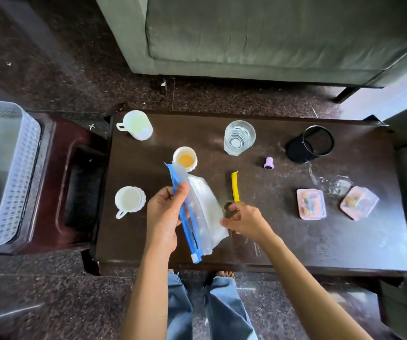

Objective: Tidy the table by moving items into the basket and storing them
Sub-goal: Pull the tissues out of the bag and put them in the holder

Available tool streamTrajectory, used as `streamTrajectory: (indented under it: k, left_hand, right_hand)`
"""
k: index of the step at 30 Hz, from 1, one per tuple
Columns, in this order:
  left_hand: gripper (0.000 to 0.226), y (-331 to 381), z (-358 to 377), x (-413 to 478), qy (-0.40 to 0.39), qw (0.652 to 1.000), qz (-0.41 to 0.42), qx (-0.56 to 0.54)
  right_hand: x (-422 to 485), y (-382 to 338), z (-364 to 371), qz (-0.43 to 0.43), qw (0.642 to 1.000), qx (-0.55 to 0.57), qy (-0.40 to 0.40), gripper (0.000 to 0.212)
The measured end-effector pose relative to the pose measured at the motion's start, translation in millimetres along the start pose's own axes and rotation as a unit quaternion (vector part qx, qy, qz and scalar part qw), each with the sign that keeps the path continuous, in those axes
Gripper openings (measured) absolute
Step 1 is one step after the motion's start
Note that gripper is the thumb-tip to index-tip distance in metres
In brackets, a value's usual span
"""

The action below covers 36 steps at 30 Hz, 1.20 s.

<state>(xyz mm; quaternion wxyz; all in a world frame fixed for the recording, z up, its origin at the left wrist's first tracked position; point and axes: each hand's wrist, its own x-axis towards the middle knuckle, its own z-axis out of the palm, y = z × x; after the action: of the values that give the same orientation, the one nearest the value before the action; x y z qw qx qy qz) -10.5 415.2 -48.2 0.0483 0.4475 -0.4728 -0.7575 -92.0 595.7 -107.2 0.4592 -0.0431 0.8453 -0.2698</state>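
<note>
Head view: left hand (166, 214) pinches zip bag (197, 212); right hand (244, 220) pinches its corner. Next: carry left to basket (13, 173).

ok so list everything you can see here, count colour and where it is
dark wooden table: 1, dark brown, centre
white plastic mugs: 2, white, table's left side, one far, one near
small white cup of orange stuff: 1, left of centre
clear drinking glass: 1, far centre
black mesh pen holder: 1, far right
small lilac cap: 1, beside the holder
yellow plastic clip: 1, centre
pink clear-lidded boxes: 2, right side, second
white lattice basket: 1, on a stool, left
grey sofa: 1, beyond the table
clear zip pouch with blue edge: 1, held
hands: left hand grips the pouch; right hand at its edge
</note>
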Motion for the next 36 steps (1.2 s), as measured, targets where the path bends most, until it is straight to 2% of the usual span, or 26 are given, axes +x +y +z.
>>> streamTrajectory:
  k: [2, 3, 6, 8, 9, 11, 14, 16, 18, 20, 22, 23, 24, 25, 27, 29, 32, 33, 36]
  left_hand:
    - [0.036, -11, 2, -6, 0.071, 0.995, 0.031, 0.058]
    - [0.038, -16, 4, -8, 0.104, 0.989, 0.05, 0.095]
    - [0.041, -31, 17, -12, 0.148, 0.97, 0.076, 0.178]
    - [0.042, -37, 26, -11, 0.132, 0.964, 0.083, 0.218]
    - [0.043, -40, 31, -11, 0.119, 0.96, 0.09, 0.239]
    - [0.044, -44, 40, -9, 0.096, 0.956, 0.106, 0.257]
    - [0.046, -46, 48, -8, 0.073, 0.956, 0.122, 0.257]
    - [0.042, -44, 52, -9, 0.063, 0.96, 0.127, 0.242]
    - [0.035, -42, 57, -11, 0.068, 0.961, 0.134, 0.23]
    - [0.03, -40, 64, -16, 0.074, 0.957, 0.146, 0.241]
    - [0.031, -40, 73, -21, 0.068, 0.951, 0.159, 0.256]
    - [0.031, -40, 77, -24, 0.065, 0.946, 0.167, 0.271]
    - [0.031, -40, 81, -27, 0.064, 0.937, 0.18, 0.292]
    - [0.03, -38, 85, -30, 0.065, 0.926, 0.197, 0.314]
    - [0.025, -35, 90, -37, 0.07, 0.903, 0.243, 0.348]
    - [0.023, -33, 94, -47, 0.069, 0.881, 0.282, 0.374]
    - [0.025, -33, 97, -58, 0.078, 0.844, 0.333, 0.414]
    - [0.025, -34, 98, -60, 0.081, 0.831, 0.347, 0.428]
    - [0.026, -41, 101, -63, 0.081, 0.802, 0.356, 0.473]
  right_hand:
    - [-9, -1, -6, -0.033, 0.998, -0.004, 0.052, 0.048]
    - [-13, -5, -9, -0.054, 0.996, 0.058, 0.045, 0.045]
    - [-21, -22, -12, -0.12, 0.948, 0.267, -0.124, 0.049]
    - [-21, -28, -8, -0.153, 0.935, 0.273, -0.169, 0.056]
    - [-20, -29, -8, -0.161, 0.941, 0.255, -0.152, 0.056]
    - [-20, -25, -11, -0.157, 0.956, 0.232, -0.084, 0.05]
    - [-22, -13, -21, -0.137, 0.95, 0.28, -0.009, 0.041]
    - [-26, -5, -25, -0.144, 0.95, 0.261, 0.093, 0.033]
    - [-32, 1, -29, -0.179, 0.945, 0.144, 0.234, 0.029]
    - [-40, 5, -31, -0.248, 0.898, -0.03, 0.362, 0.02]
    - [-47, 4, -34, -0.322, 0.845, -0.163, 0.394, 0.014]
    - [-49, 2, -33, -0.344, 0.839, -0.206, 0.368, 0.015]
    - [-51, -2, -31, -0.34, 0.854, -0.236, 0.316, 0.013]
    - [-53, -8, -29, -0.311, 0.884, -0.244, 0.251, 0.008]
    - [-53, -13, -28, -0.245, 0.946, -0.174, 0.126, 0.003]
    - [-52, -13, -33, -0.225, 0.973, -0.041, 0.03, 0.008]
    - [-52, -14, -37, -0.254, 0.955, 0.123, -0.087, 0.041]
    - [-52, -13, -34, -0.263, 0.942, 0.179, -0.106, 0.041]
    - [-49, -10, -18, -0.252, 0.899, 0.336, -0.121, 0.024]
